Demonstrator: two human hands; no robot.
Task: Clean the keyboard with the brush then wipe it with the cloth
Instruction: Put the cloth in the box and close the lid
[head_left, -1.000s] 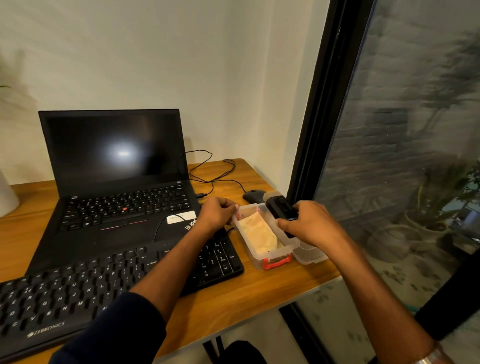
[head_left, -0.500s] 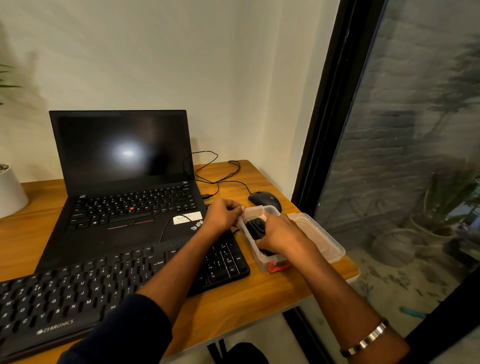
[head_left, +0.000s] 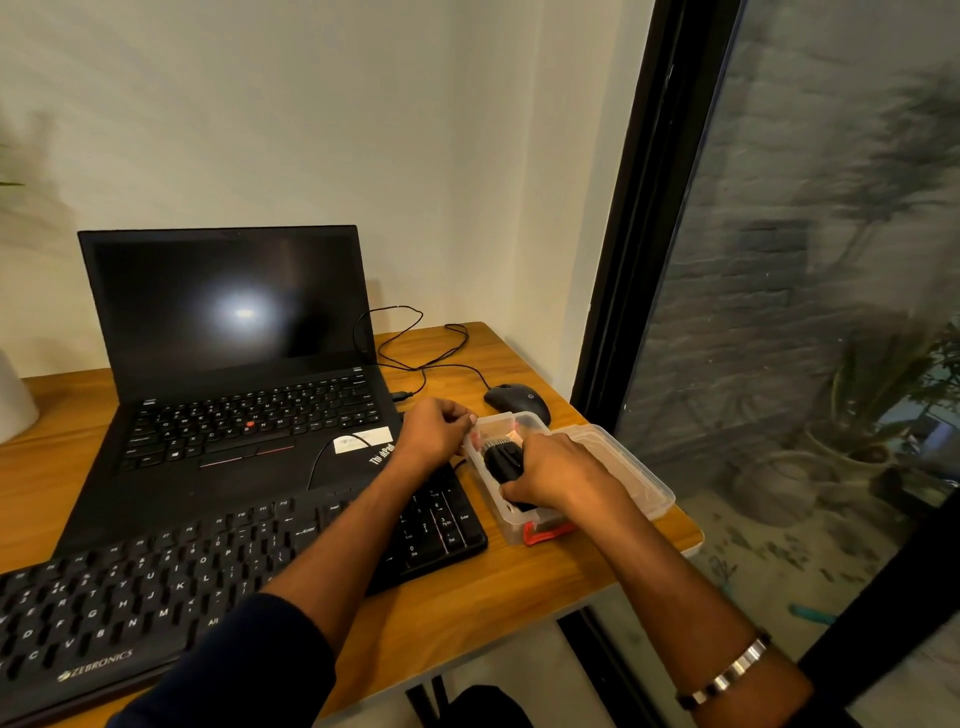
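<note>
A black external keyboard (head_left: 156, 587) lies along the desk's front edge. At its right end stands a clear plastic box (head_left: 514, 525) with a red latch, its lid (head_left: 623, 467) lying open to the right. My right hand (head_left: 556, 478) grips a black brush (head_left: 501, 457) inside the box, bristles pointing away from me. My left hand (head_left: 439, 431) holds the box's left rim with curled fingers. The cloth is hidden under the brush and my hand.
An open black laptop (head_left: 234, 364) stands behind the keyboard. A black mouse (head_left: 514, 400) and its looping cable (head_left: 415, 343) lie behind the box. A white pot (head_left: 13, 400) sits at far left. A dark window frame (head_left: 634, 260) borders the desk's right side.
My right hand carried the brush from above the lid down into the box. The left hand stayed on the box rim.
</note>
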